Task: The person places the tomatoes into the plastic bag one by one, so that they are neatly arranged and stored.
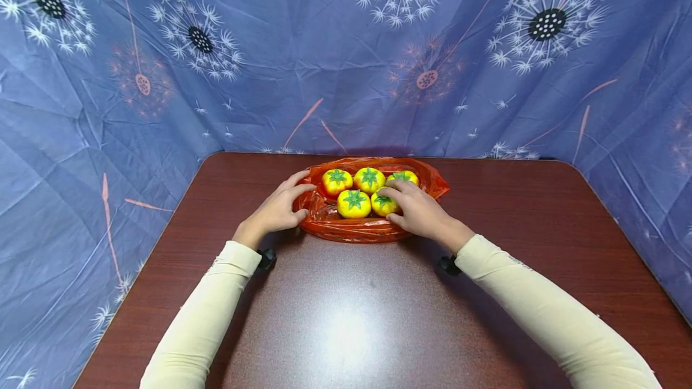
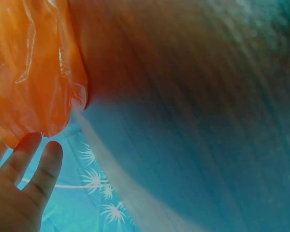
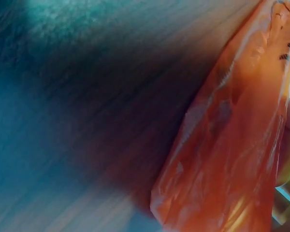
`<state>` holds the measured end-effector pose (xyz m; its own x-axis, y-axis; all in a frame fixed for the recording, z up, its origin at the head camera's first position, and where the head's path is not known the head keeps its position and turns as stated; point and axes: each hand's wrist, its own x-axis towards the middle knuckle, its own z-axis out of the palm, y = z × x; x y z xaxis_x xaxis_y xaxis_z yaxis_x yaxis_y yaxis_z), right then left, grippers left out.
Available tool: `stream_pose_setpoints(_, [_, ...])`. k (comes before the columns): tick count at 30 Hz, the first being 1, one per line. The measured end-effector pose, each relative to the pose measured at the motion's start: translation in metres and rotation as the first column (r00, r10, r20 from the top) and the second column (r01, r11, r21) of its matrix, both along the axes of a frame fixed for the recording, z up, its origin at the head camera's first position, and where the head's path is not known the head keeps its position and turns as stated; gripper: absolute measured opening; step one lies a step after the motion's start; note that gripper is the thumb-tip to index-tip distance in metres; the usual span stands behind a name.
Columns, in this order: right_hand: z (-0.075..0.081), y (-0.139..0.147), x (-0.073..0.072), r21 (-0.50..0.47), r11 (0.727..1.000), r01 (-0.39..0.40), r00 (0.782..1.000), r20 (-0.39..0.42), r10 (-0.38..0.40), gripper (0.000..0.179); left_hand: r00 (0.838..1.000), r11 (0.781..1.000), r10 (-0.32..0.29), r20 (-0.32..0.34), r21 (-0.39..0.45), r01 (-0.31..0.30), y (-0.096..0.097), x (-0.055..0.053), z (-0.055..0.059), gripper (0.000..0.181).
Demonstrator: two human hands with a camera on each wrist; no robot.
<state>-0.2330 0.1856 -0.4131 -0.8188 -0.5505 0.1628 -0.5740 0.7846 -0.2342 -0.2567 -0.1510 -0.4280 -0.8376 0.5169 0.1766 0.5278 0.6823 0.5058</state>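
Observation:
A red plastic bag (image 1: 351, 234) lies spread open at the back of the table, with several yellow tomatoes (image 1: 354, 204) inside, each topped by a green star-shaped calyx. At the bag's left edge is my left hand (image 1: 278, 206), thumb and fingers spread apart; the left wrist view shows its fingers fairly straight against the orange-looking plastic (image 2: 34, 72). My right hand (image 1: 424, 212) reaches over the bag's right side and grips the front right tomato (image 1: 380, 205) between thumb and fingers. In the right wrist view the bag's side (image 3: 222, 159) hides most of that hand.
The brown table (image 1: 346, 293) has a bright light reflection near its front. Blue cloth (image 1: 324, 47) with dandelion prints hangs behind the table and along both sides. A dark wrist strap (image 1: 267, 259) shows at the left cuff, another (image 1: 449, 265) at the right.

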Motion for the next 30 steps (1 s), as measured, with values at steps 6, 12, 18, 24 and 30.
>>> stream_pose_setpoints(6, [-0.002,-0.003,0.002,0.061,0.998,-0.031,0.998,-0.048,0.034,0.051,1.000,1.000,-0.002,-0.001,-0.018,0.002,0.001,0.000,0.002,0.054])
stream_pose_setpoints(12, [-0.001,-0.005,0.003,0.023,0.998,-0.050,0.999,-0.003,0.050,0.054,1.000,1.000,-0.002,-0.020,0.004,0.002,0.000,0.002,0.003,0.053])
stream_pose_setpoints(18, [-0.003,-0.006,0.004,-0.011,0.999,-0.041,0.999,0.024,0.042,0.053,1.000,1.000,0.001,-0.002,-0.007,-0.001,0.001,0.003,0.004,0.054])
stream_pose_setpoints(24, [-0.005,-0.006,0.003,-0.016,0.999,-0.030,0.999,0.010,0.030,0.055,1.000,1.000,0.008,0.013,-0.012,-0.008,0.000,0.002,0.006,0.054])
stream_pose_setpoints(30, [-0.002,0.000,0.010,-0.030,1.000,-0.010,1.000,0.006,0.010,0.058,0.999,1.000,0.008,0.033,-0.020,-0.007,0.000,0.001,0.005,0.054])
